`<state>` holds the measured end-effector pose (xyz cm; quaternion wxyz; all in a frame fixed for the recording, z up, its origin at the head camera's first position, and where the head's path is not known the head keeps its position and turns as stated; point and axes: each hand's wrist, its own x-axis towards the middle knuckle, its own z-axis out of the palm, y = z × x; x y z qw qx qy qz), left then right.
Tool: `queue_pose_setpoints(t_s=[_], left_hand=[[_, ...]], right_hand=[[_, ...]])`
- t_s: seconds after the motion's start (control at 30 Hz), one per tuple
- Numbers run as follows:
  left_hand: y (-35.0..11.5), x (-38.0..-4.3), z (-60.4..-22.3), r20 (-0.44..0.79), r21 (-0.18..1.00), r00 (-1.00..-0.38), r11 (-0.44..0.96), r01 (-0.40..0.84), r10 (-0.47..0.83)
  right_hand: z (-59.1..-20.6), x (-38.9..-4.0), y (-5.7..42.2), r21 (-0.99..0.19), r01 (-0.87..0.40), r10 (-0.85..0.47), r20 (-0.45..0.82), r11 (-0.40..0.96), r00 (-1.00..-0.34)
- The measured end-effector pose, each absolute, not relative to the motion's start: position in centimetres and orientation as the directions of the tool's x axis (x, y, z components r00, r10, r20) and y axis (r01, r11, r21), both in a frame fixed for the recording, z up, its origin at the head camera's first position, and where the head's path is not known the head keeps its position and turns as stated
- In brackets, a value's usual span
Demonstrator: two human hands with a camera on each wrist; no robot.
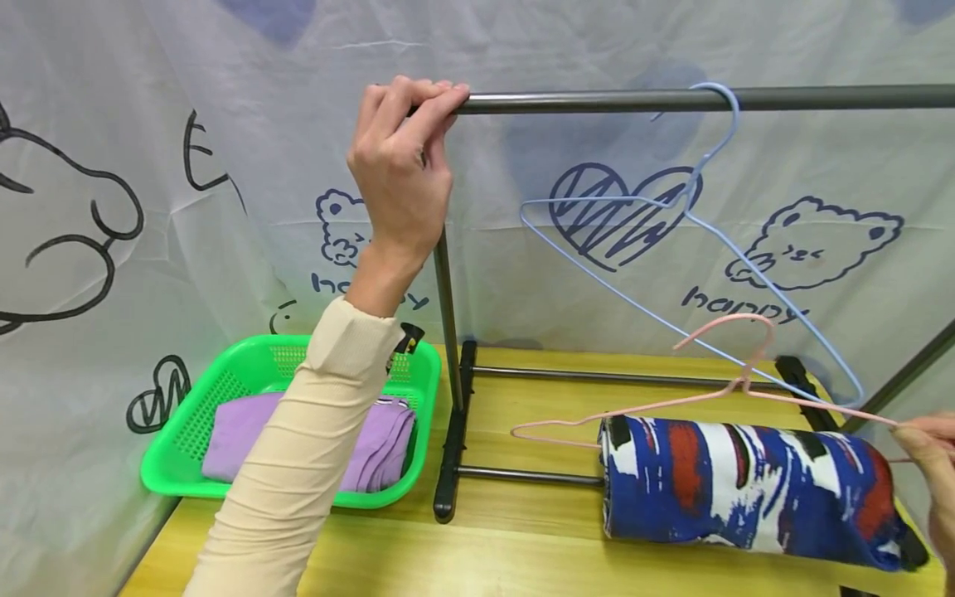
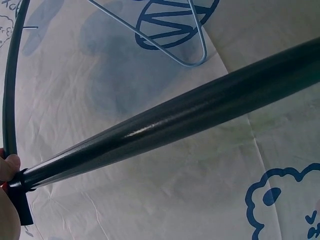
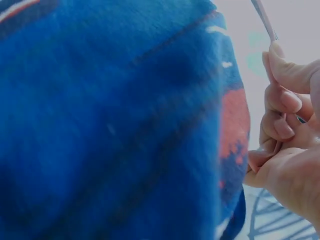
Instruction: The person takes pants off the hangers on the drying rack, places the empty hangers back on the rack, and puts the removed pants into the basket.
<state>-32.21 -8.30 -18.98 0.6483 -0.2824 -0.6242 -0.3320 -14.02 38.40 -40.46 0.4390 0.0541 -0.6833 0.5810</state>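
Note:
My left hand (image 1: 406,166) grips the left end of the dark clothes rack's top rail (image 1: 597,101), at the corner. In the left wrist view its thumb (image 2: 9,167) lies against that corner joint. Low on the right, my right hand (image 1: 933,464) holds one end of a pink hanger (image 1: 746,385). Over the hanger's lower bar hangs a folded blue, white and red patterned cloth (image 1: 746,489). The right wrist view shows the fingers curled round the thin hanger, beside the cloth (image 3: 110,125). A light blue hanger (image 1: 776,286) hangs bare from the rail.
A green basket (image 1: 429,398) with folded purple cloth (image 1: 380,448) stands on the left of the yellow wooden table (image 1: 522,551), partly behind my left forearm. The rack's black foot (image 1: 451,464) and lower bars rest on the table. A printed white curtain (image 1: 477,50) hangs behind.

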Motion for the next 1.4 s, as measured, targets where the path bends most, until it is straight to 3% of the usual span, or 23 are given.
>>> queue_pose_setpoints(t_s=[0.13, 0.33, 0.6, 0.9, 1.4], left_hand=[[-8.4, -32.2, -19.1, 0.997, 0.045, 0.006, 0.623, 0.781, -0.08], [-8.4, -32.2, -19.0, 0.997, 0.038, 0.011, 0.619, 0.784, -0.074], [-8.5, -32.3, -19.0, 0.997, 0.039, 0.008, 0.624, 0.781, -0.073], [-8.5, -32.1, -18.9, 0.998, 0.043, -0.009, 0.633, 0.773, -0.057], [-8.7, -32.2, -19.0, 0.999, 0.043, -0.026, 0.639, 0.768, -0.036]], right_hand=[[-40.4, -14.5, 37.0, -0.641, -0.768, 0.346, 0.719, -0.006, -0.603], [-40.2, -14.8, 35.4, -0.654, -0.747, 0.362, 0.671, -0.12, -0.647], [-39.7, -14.8, 33.1, -0.86, -0.499, 0.498, 0.48, 0.107, -0.722], [-40.4, -16.0, 30.6, -0.808, -0.587, 0.51, 0.484, -0.052, -0.712], [-40.5, -17.0, 27.4, -0.819, -0.57, 0.51, 0.464, -0.066, -0.724]])
